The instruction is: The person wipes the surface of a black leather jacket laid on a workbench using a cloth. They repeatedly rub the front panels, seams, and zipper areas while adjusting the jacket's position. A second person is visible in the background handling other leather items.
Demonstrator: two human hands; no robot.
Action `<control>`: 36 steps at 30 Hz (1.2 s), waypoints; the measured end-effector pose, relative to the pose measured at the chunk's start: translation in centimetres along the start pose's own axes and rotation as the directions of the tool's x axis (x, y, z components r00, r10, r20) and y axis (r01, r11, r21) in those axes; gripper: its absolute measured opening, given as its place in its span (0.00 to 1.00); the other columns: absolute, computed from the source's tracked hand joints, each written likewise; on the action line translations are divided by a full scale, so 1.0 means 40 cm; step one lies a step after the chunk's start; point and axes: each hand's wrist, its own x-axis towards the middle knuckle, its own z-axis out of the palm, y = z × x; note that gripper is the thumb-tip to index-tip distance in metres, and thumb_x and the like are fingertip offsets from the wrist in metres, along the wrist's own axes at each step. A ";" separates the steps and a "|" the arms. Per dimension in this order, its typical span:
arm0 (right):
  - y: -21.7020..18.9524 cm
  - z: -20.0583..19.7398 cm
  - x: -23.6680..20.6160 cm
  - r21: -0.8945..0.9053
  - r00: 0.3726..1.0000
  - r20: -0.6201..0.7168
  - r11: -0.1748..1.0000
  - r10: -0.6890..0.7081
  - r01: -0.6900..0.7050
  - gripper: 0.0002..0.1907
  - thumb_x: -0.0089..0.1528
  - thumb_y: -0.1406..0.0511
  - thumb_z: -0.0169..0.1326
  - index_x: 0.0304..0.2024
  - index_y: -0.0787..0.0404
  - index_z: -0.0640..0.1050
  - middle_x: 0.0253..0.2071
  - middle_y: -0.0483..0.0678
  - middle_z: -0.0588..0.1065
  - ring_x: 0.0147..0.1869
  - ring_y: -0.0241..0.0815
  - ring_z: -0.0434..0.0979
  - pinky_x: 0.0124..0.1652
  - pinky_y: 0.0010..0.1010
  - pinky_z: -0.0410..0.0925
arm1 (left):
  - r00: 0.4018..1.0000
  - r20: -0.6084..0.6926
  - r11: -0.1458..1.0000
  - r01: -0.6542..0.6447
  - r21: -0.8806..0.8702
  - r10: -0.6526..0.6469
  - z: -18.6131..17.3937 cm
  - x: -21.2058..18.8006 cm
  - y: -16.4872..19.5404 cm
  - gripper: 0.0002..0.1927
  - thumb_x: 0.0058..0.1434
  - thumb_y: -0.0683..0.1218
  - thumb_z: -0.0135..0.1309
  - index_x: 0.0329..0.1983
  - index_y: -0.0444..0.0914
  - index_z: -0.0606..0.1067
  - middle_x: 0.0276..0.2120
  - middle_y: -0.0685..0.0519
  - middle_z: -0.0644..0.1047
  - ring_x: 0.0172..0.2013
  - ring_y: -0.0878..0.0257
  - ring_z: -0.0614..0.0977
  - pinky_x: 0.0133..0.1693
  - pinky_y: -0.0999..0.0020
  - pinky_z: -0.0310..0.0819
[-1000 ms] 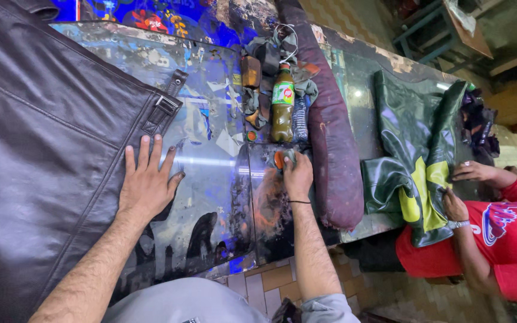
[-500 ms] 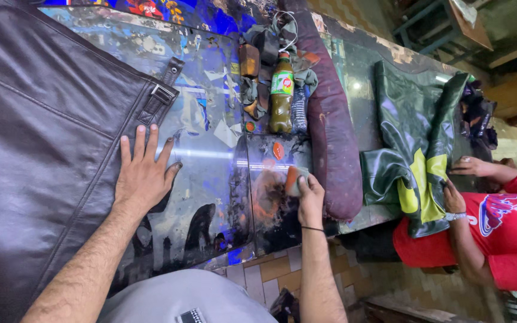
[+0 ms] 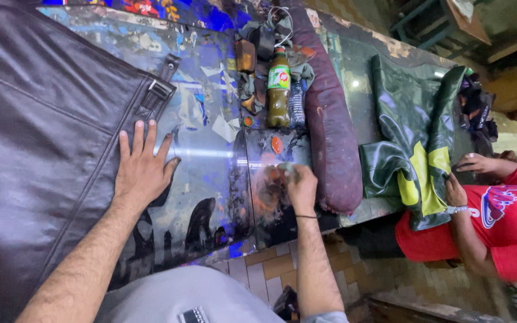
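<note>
My left hand [image 3: 143,170] lies flat, fingers spread, on the edge of a large dark brown leather jacket [image 3: 37,137] spread over the left of the paint-stained table [image 3: 210,149]. A buckle strap [image 3: 160,90] of the jacket sits just beyond my fingers. My right hand [image 3: 300,188] is closed on a small pale pad [image 3: 285,170], blurred, and presses it onto an orange-smeared patch [image 3: 268,191] of the table near its front edge. What the pad is made of I cannot tell.
A green bottle [image 3: 279,90] lies among rags and small tins [image 3: 252,54] further back. A maroon leather roll [image 3: 330,119] lies to the right of my right hand. Past it, another person in a red shirt [image 3: 510,221] handles a green and yellow leather piece [image 3: 414,143].
My right hand has drawn back from near the bottle toward the table's front edge, with the pad in it. My left hand has stayed flat on the jacket.
</note>
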 end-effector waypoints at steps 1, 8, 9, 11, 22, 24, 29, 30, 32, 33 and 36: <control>0.003 -0.002 0.003 -0.075 0.998 -0.024 0.996 -0.055 0.053 0.10 0.57 0.72 0.57 0.42 0.61 0.82 0.40 0.57 0.78 0.45 0.58 0.79 0.45 0.44 0.71 | 1.000 0.021 1.000 -0.005 -0.002 0.005 0.000 -0.007 0.005 0.32 0.67 0.61 0.48 0.71 0.43 0.69 0.73 0.38 0.60 0.74 0.41 0.56 0.70 0.36 0.44; 0.027 -0.070 0.033 0.025 0.884 0.357 0.949 -0.303 0.315 0.13 0.55 0.75 0.54 0.42 0.64 0.80 0.41 0.57 0.79 0.47 0.60 0.78 0.48 0.44 0.71 | 1.000 0.010 1.000 0.004 -0.010 -0.004 -0.026 0.012 0.009 0.32 0.65 0.61 0.50 0.69 0.43 0.70 0.73 0.38 0.60 0.74 0.41 0.56 0.70 0.36 0.44; 0.020 -0.074 0.038 0.059 0.865 0.400 0.951 -0.301 0.304 0.14 0.53 0.76 0.54 0.41 0.64 0.81 0.41 0.56 0.79 0.47 0.59 0.78 0.47 0.43 0.71 | 1.000 0.012 1.000 -0.003 -0.011 0.003 -0.036 0.013 0.008 0.32 0.65 0.61 0.50 0.69 0.43 0.70 0.73 0.38 0.61 0.74 0.41 0.56 0.70 0.36 0.44; 0.008 -0.067 0.048 -0.161 0.945 0.150 0.936 -0.289 0.312 0.15 0.52 0.77 0.52 0.40 0.64 0.80 0.39 0.57 0.78 0.47 0.60 0.77 0.48 0.46 0.70 | 1.000 -0.014 1.000 -0.009 -0.002 0.009 -0.053 0.015 0.011 0.32 0.65 0.61 0.50 0.69 0.44 0.70 0.73 0.38 0.61 0.74 0.41 0.56 0.70 0.36 0.45; -0.040 -0.136 0.063 -0.081 0.909 0.185 0.916 -0.374 0.393 0.13 0.53 0.76 0.54 0.39 0.63 0.80 0.37 0.57 0.78 0.45 0.60 0.77 0.47 0.46 0.70 | 1.000 -0.011 1.000 0.004 0.007 -0.004 -0.094 0.003 0.037 0.31 0.64 0.61 0.49 0.67 0.44 0.71 0.72 0.39 0.61 0.73 0.42 0.57 0.69 0.36 0.46; -0.062 -0.115 0.065 -0.234 0.954 -0.041 0.931 -0.296 0.279 0.13 0.56 0.77 0.52 0.40 0.63 0.80 0.39 0.57 0.77 0.47 0.61 0.76 0.49 0.46 0.69 | 1.000 -0.008 1.000 0.005 -0.010 -0.005 -0.106 -0.003 0.051 0.30 0.65 0.60 0.49 0.68 0.44 0.71 0.72 0.39 0.61 0.73 0.42 0.57 0.69 0.36 0.46; -0.084 -0.148 0.024 0.184 0.829 0.312 0.885 -0.465 0.427 0.16 0.53 0.76 0.51 0.42 0.63 0.81 0.38 0.56 0.77 0.47 0.57 0.78 0.49 0.40 0.71 | 1.000 -0.011 1.000 -0.005 0.000 0.005 -0.148 0.011 0.107 0.30 0.64 0.61 0.49 0.67 0.44 0.70 0.72 0.38 0.62 0.73 0.41 0.58 0.69 0.35 0.47; -0.078 -0.179 0.021 0.214 0.783 0.376 0.868 -0.496 0.448 0.16 0.52 0.76 0.52 0.42 0.63 0.81 0.39 0.55 0.78 0.47 0.57 0.78 0.49 0.40 0.71 | 1.000 -0.013 1.000 -0.007 0.010 0.007 -0.158 0.011 0.114 0.30 0.64 0.61 0.48 0.67 0.45 0.70 0.72 0.38 0.62 0.73 0.41 0.58 0.69 0.35 0.47; -0.079 -0.224 0.027 0.156 0.831 0.351 0.902 -0.433 0.404 0.12 0.54 0.74 0.54 0.40 0.62 0.81 0.40 0.55 0.79 0.47 0.56 0.79 0.49 0.40 0.71 | 1.000 -0.020 1.000 -0.011 0.026 0.011 -0.176 0.007 0.124 0.31 0.64 0.61 0.49 0.67 0.45 0.70 0.72 0.38 0.62 0.72 0.41 0.58 0.68 0.35 0.47; -0.084 -0.231 0.026 0.078 0.911 0.255 0.946 -0.324 0.314 0.10 0.56 0.73 0.56 0.40 0.62 0.81 0.39 0.55 0.79 0.47 0.56 0.79 0.48 0.40 0.71 | 1.000 -0.012 0.999 -0.015 0.030 0.015 -0.185 0.000 0.127 0.32 0.63 0.62 0.49 0.67 0.45 0.70 0.72 0.38 0.61 0.72 0.41 0.58 0.68 0.35 0.47; -0.113 -0.196 -0.029 -0.008 0.975 0.052 0.976 -0.217 0.217 0.09 0.57 0.74 0.56 0.39 0.61 0.82 0.38 0.56 0.78 0.46 0.58 0.79 0.47 0.42 0.71 | 1.000 0.023 1.000 -0.021 0.014 0.020 -0.204 -0.023 0.131 0.34 0.61 0.64 0.50 0.67 0.44 0.69 0.71 0.37 0.60 0.72 0.39 0.57 0.67 0.34 0.46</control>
